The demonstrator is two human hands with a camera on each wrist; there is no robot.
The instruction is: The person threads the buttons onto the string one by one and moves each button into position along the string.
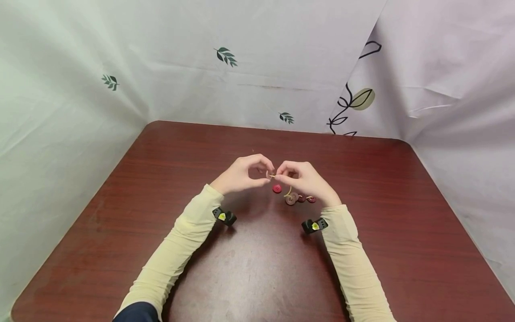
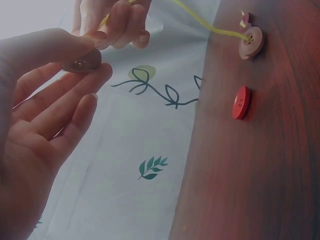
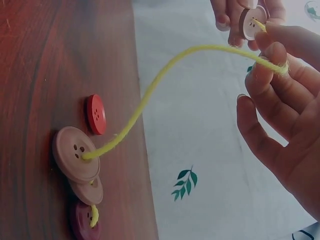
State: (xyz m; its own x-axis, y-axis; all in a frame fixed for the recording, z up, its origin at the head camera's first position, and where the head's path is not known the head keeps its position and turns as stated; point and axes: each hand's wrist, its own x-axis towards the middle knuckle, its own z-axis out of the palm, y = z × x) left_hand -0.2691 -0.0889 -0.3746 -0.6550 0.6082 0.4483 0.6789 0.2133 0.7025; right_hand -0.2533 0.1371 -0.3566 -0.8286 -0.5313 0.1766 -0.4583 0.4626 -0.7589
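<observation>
A glossy reddish-brown table (image 1: pixel 402 214) is bordered at back and both sides by pale, creased, leaf-printed sheeting (image 1: pixel 169 67).

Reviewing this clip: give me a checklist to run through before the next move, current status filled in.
1. Left hand pinches the held button: ok.
2. Right hand grips the yellow string: ok.
3. String tip is at the held button's face: ok.
4. Tip is all the way through a hole: cannot tell.
5. Strung buttons rest on the table: ok.
6. Red button is strung: not ok, it lies loose.
</observation>
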